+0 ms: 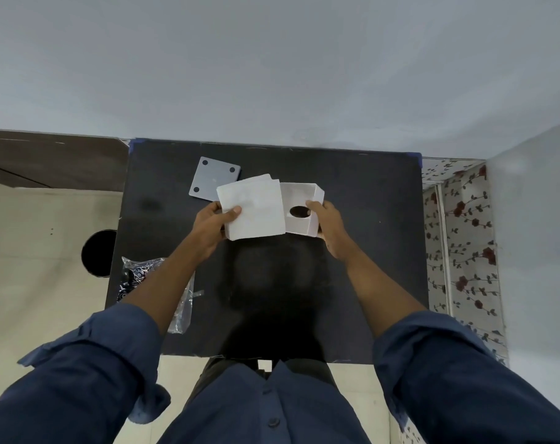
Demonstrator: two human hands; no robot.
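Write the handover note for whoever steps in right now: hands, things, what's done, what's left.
Left hand: grips the white square cover, thumb on top.
Right hand: grips the open white box with the oval hole, thumb inside its edge.
The cover overlaps the box's left side, and both are over the black table.
The grey square plate lies on the table behind them, untouched. The plastic bag is at the table's left edge.
Done: both white pieces are in hand.
Left: probably to slide them together or apart. The frame does not show which.
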